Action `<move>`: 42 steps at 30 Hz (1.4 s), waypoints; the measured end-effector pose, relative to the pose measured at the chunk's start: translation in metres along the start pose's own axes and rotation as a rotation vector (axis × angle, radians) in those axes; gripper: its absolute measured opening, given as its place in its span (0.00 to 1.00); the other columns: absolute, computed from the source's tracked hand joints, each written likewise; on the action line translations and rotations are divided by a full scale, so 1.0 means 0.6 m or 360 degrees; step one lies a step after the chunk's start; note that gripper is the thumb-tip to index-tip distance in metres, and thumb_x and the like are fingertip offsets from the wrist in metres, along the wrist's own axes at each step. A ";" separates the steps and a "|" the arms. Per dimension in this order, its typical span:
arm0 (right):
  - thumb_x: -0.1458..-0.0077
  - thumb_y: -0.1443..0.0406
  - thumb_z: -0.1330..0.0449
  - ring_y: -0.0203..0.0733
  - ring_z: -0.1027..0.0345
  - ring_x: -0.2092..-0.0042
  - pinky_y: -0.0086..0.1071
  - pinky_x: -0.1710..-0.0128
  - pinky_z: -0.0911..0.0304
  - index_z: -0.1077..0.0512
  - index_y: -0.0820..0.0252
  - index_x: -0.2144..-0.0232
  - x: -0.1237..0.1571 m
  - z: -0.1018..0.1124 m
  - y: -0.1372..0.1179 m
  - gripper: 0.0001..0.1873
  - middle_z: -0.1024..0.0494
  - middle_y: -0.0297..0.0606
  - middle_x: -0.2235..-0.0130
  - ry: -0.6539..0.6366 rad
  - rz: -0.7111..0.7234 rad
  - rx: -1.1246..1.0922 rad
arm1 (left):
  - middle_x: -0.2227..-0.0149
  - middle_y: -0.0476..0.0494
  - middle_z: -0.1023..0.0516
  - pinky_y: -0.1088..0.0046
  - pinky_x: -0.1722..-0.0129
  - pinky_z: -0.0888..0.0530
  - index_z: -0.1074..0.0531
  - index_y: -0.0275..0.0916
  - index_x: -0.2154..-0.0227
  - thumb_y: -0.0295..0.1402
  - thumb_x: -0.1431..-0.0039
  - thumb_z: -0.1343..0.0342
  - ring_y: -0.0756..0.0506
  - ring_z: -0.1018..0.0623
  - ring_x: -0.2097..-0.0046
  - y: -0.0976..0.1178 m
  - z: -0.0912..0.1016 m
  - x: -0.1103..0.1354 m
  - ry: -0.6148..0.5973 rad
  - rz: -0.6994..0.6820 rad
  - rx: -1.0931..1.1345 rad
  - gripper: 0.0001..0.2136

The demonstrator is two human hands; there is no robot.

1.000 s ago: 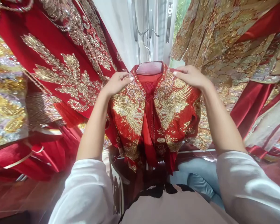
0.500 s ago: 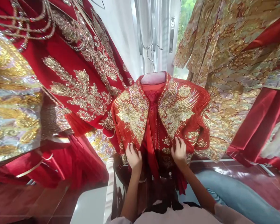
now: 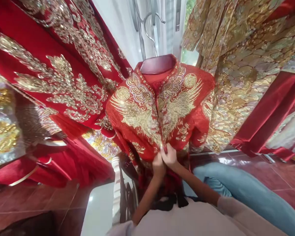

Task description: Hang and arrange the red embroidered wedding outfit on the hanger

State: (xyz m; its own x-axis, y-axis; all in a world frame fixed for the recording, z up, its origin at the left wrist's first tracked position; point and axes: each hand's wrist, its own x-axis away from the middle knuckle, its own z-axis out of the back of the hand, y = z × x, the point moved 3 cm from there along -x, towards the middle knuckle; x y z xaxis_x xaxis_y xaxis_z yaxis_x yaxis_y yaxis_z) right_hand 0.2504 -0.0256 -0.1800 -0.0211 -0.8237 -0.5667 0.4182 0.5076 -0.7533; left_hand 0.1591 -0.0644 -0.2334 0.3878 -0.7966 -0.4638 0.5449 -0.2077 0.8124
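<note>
A red jacket (image 3: pixel 145 137) with gold wing-like embroidery and a stand collar hangs in front of me on a clothes hanger (image 3: pixel 149 35) with a metal hook. Its two front panels meet at the chest. My left hand (image 3: pixel 159 164) is closed at the lower front edge, fingers pinching the cloth. Right beside it, touching, my right hand (image 3: pixel 169 154) pinches the other front edge. What lies between the fingertips, beyond the fabric edges, is too small to make out. The jacket's lower part is in shadow behind my forearms.
Red garments with silver-gold beading (image 3: pixel 64 78) hang close on the left. A gold sequined garment (image 3: pixel 241 85) and red satin cloth (image 3: pixel 263 108) hang on the right. A white seat or stool (image 3: pixel 98 206) stands at lower left; my jeans-clad leg (image 3: pixel 236 183) is at lower right.
Both hands have come together at the middle, drawing the jacket's front panels from spread apart to meeting. The view has shifted, so the jacket appears higher and slightly further left.
</note>
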 end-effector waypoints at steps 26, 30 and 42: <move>0.71 0.62 0.30 0.42 0.27 0.65 0.37 0.63 0.30 0.30 0.61 0.66 0.131 0.046 0.241 0.25 0.22 0.38 0.66 0.0143 -0.1677 -0.1217 | 0.72 0.47 0.27 0.78 0.62 0.26 0.31 0.37 0.71 0.29 0.42 0.44 0.52 0.24 0.68 -0.233 0.079 0.066 0.0306 0.2162 0.1478 0.03; 0.70 0.64 0.30 0.41 0.27 0.64 0.34 0.63 0.31 0.29 0.61 0.69 0.153 0.036 0.221 0.21 0.22 0.37 0.66 0.0178 -0.1714 -0.1257 | 0.71 0.46 0.26 0.72 0.61 0.26 0.30 0.37 0.71 0.33 0.42 0.44 0.49 0.24 0.67 -0.239 0.087 0.057 0.0213 0.2178 0.1528 0.06; 0.74 0.65 0.28 0.29 0.40 0.81 0.25 0.82 0.44 0.29 0.64 0.74 0.130 0.037 0.147 0.20 0.29 0.30 0.80 -0.0058 -0.1759 -0.1275 | 0.78 0.50 0.37 0.87 0.86 0.45 0.36 0.33 0.80 0.16 0.59 0.51 0.58 0.37 0.80 -0.141 0.047 0.059 -0.0228 0.2108 0.1767 0.06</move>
State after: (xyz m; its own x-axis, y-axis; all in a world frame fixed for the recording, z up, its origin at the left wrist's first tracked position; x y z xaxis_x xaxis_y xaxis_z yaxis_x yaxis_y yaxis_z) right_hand 0.3055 -0.0507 -0.2832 0.0309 -0.8916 0.4518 -0.4376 -0.4185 -0.7959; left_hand 0.1058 -0.0915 -0.3084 0.0156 -0.7626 0.6467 -0.8154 0.3646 0.4497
